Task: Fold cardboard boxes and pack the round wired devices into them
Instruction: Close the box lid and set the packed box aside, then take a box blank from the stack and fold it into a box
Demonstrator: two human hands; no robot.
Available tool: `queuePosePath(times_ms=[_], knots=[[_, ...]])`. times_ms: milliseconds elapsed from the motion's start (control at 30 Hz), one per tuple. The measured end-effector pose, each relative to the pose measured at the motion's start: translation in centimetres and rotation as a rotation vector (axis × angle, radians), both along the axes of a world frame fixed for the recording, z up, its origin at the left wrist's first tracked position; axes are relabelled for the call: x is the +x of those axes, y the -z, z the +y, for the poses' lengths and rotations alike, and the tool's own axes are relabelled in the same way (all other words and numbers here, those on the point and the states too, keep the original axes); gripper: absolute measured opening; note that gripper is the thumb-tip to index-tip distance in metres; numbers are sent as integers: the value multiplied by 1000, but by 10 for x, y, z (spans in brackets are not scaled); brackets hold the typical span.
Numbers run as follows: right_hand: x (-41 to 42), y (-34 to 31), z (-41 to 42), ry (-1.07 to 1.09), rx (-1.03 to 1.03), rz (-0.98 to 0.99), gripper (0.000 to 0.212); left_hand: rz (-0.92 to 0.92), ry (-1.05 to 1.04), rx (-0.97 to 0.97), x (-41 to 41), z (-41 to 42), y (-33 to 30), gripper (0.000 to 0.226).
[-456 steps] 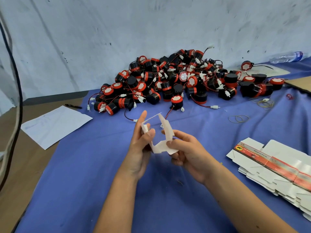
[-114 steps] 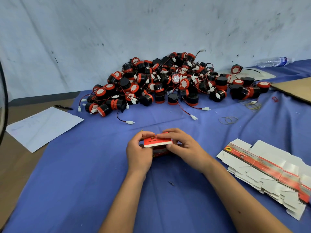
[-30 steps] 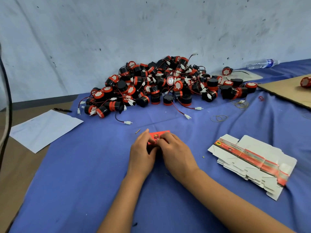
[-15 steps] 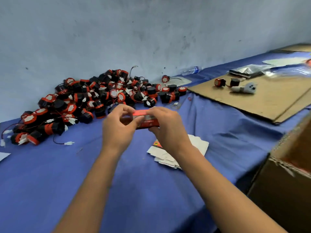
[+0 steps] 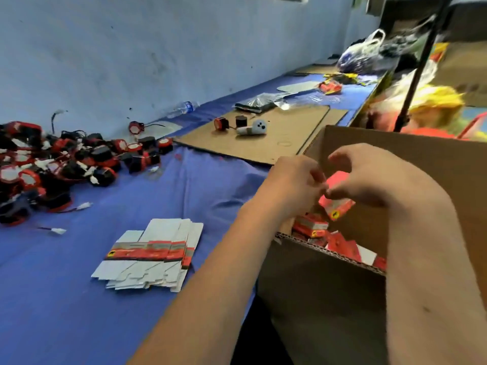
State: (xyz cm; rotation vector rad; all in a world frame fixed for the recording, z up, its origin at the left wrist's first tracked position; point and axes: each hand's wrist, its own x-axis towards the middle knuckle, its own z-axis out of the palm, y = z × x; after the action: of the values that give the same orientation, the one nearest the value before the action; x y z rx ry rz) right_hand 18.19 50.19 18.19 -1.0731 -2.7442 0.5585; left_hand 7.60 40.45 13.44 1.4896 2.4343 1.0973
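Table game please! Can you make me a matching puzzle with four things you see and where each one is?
Things:
1. small red box
2. stack of flat boxes
3. water bottle
4. pile of round devices

Places:
A. lying by the wall, far back
B. held in both hands over the big carton
C. heaped on the blue cloth at the left
D. lying flat on the cloth, near the left arm

Pairs: 1-B, 2-D, 3-A, 4-C
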Motion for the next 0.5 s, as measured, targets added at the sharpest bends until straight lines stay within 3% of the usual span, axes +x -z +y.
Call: queuePosePath(times_ms=[133,200,267,400,500], knots=[[-18,-4,-15,22,81,272,63,-4,-39,176,-21,-24,7,13],[-36,-4,-38,-43,94,416,53,62,-180,226,-42,-52,12,13],[-63,1,-71,-187,60,442,46,102,-419,145,-67,-93,27,14],[-132,41,-143,-569,-35,97,45,-59,-948,-283,-104,-192,75,33],[-170,84,-189,-803,22,-249,69,-258,-1131,-585,-115,-248,97,70]])
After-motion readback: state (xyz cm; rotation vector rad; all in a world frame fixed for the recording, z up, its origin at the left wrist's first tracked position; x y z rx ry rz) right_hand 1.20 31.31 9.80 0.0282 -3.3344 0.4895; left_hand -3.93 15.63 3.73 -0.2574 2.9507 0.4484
